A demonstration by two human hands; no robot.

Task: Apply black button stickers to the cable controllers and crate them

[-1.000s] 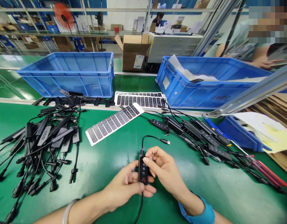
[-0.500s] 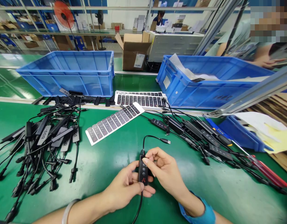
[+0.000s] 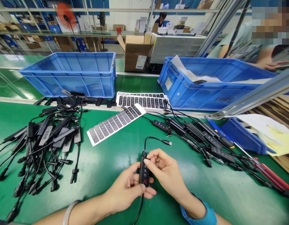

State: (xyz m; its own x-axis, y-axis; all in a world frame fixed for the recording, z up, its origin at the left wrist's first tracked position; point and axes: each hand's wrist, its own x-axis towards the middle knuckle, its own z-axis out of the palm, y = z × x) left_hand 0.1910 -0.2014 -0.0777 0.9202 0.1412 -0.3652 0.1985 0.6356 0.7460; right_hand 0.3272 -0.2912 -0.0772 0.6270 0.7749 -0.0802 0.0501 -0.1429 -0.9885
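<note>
A: Start at the far left. What's there?
B: A tangled heap of black cabled units [image 3: 46,135] on the green table [image 3: 99,165]. They overlap so much that I can't count them, and some cables run out past the left edge.

A: Behind the heap?
B: A blue bin [image 3: 76,84]; its front wall hides the bottom of its inside. Then a slanting label sheet [image 3: 116,123], its left labels washed out by glare, and a stack of sheets [image 3: 142,101] partly overlapping one another.

A: And the hands?
B: The left hand [image 3: 123,186] is clamped on a black controller [image 3: 144,175], thumb across its lower end, fingers mostly hidden behind it.

A: So the controller is off to one side?
B: No, it's upright between the two hands, its lower cable cut off by the bottom edge.

A: The right hand [image 3: 166,172]?
B: Its thumb rests on the controller's upper face, covering part of it. Whether thumb and forefinger pinch it or only press, I can't tell.

A: Farther right?
B: More cabled units, crowded together, then a red-handled screwdriver [image 3: 271,175] and a small blue tray [image 3: 243,134] partly covered by papers [image 3: 264,125].
</note>
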